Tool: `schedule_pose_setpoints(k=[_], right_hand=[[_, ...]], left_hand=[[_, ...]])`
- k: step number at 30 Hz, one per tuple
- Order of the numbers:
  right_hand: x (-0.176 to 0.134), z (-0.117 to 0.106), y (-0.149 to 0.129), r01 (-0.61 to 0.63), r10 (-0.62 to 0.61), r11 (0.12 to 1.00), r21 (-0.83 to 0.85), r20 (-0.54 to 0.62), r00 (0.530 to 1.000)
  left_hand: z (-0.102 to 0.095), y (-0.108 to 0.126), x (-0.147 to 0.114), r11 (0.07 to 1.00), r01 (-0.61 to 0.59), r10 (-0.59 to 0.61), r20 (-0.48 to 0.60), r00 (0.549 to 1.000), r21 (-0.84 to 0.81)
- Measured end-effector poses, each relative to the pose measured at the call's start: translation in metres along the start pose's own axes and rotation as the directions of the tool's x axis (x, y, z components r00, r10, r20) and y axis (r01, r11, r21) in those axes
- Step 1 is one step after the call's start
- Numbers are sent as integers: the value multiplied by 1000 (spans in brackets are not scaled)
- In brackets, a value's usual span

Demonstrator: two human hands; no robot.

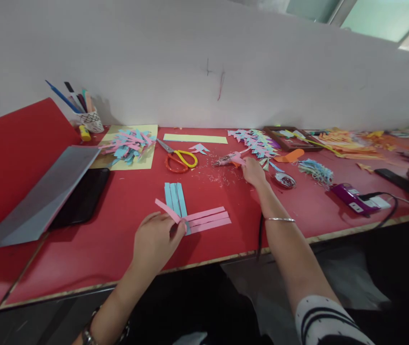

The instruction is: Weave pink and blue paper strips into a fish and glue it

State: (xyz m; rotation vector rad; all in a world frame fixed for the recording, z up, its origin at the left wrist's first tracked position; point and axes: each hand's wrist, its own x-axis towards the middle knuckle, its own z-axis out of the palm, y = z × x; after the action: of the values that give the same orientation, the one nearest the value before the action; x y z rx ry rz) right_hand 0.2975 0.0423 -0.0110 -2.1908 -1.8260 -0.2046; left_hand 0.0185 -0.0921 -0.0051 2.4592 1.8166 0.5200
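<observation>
Left hand [156, 239], right hand [254, 172]: bare
Right sleeve [324, 314]: white, dark stripes, small dark dots
Right bangle [279, 219]: thin, silvery
Left wristband [88, 336]: silvery and dark
Lap clothing [197, 292]: black

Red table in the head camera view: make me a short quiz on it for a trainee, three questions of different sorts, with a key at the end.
1. Which thing is the right hand at?
A) the pen cup
B) the glue gun
C) the purple power strip

2. True or false: the scissors lie on the red table and one of their handle loops is yellow.

3. Fill in the colour: the left hand has a ____ paper strip in its grip.

Key: 1. B; 2. True; 3. pink.
</observation>
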Motion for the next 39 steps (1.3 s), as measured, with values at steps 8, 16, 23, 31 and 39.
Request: schedule_pose_setpoints(k=[8, 16, 23, 31, 39], right_hand=[[-3, -12, -10, 31, -30, 999, 17, -77, 997], [-7, -16, -18, 129, -108, 988, 84, -215, 971], [-11, -20, -25, 171, -106, 973, 154, -361, 926], [-22, -31, -48, 351, -266, 913, 208, -350, 898], [-28, -34, -61, 300, -230, 936, 185, -325, 917]], left_hand=[[9, -6, -3, 991, -127, 118, -194, 974, -34], [9, -8, -4, 986, -161, 143, -275, 951, -41], [7, -9, -8, 983, -145, 120, -197, 973, -117], [6, -9, -9, 969, -16, 19, 13, 1000, -247], [3, -7, -9, 977, -55, 57, 3, 998, -208]])
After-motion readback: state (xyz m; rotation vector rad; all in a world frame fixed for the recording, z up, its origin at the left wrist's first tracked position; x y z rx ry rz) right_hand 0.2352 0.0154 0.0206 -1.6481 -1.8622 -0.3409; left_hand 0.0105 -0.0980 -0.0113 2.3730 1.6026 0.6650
